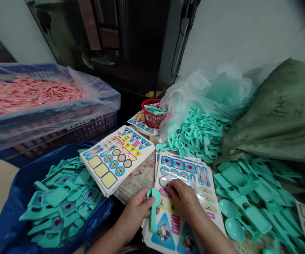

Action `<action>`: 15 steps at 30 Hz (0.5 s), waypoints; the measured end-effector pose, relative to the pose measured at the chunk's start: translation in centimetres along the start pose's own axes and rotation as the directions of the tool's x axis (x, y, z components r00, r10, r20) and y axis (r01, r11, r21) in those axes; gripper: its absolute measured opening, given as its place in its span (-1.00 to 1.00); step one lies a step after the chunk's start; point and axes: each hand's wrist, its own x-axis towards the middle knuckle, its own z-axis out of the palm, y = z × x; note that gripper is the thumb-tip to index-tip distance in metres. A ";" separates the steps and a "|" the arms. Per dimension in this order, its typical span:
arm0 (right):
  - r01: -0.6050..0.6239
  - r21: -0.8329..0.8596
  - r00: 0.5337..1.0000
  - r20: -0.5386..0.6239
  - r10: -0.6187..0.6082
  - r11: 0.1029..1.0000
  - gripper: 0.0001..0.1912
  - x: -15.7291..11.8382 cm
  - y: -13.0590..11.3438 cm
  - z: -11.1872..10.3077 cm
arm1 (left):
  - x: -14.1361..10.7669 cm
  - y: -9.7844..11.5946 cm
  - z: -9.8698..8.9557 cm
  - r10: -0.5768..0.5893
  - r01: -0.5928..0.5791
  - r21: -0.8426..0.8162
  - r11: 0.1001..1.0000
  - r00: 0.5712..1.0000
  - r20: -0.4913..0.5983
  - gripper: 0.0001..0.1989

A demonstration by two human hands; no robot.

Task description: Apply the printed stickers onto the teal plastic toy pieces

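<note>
Between my left hand's (135, 215) fingers (144, 199), a teal plastic spoon-shaped piece (152, 218) sits clamped; my right hand's (183, 199) fingertips (168, 190), bunched together, rest on the sticker sheet (186, 165), just beside a round silver sticker (163, 181).

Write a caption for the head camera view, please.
Left hand holds a teal plastic piece; right hand touches a sticker sheet.

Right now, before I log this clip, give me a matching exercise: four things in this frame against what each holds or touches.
Things:
1. Left hand
2. Right hand
3. Red plastic basket
4. Blue plastic bag

States:
A. Resting on a printed sticker sheet
B. Holding teal pieces with heart stickers
C. Gripping a teal plastic piece
D. Holding small teal pieces

Pairs: 1-C, 2-A, 3-D, 4-B
</note>
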 end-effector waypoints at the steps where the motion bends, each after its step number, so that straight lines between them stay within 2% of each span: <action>1: 0.000 0.006 1.000 -0.004 0.000 1.000 -0.81 0.0 0.1 0.0 | 0.0 0.0 0.0 0.000 0.000 -0.001 1.000 1.000 0.001 -0.75; 7: -0.005 -0.008 1.000 -0.016 0.004 1.000 -0.77 -0.1 0.6 -0.2 | -0.2 0.1 0.1 -0.004 0.004 -0.013 1.000 1.000 -0.007 -0.73; 15: -0.023 0.019 0.999 0.024 0.022 1.000 -0.83 0.1 0.2 -0.3 | 0.1 0.1 -0.2 -0.022 0.022 0.002 1.000 1.000 0.016 -0.73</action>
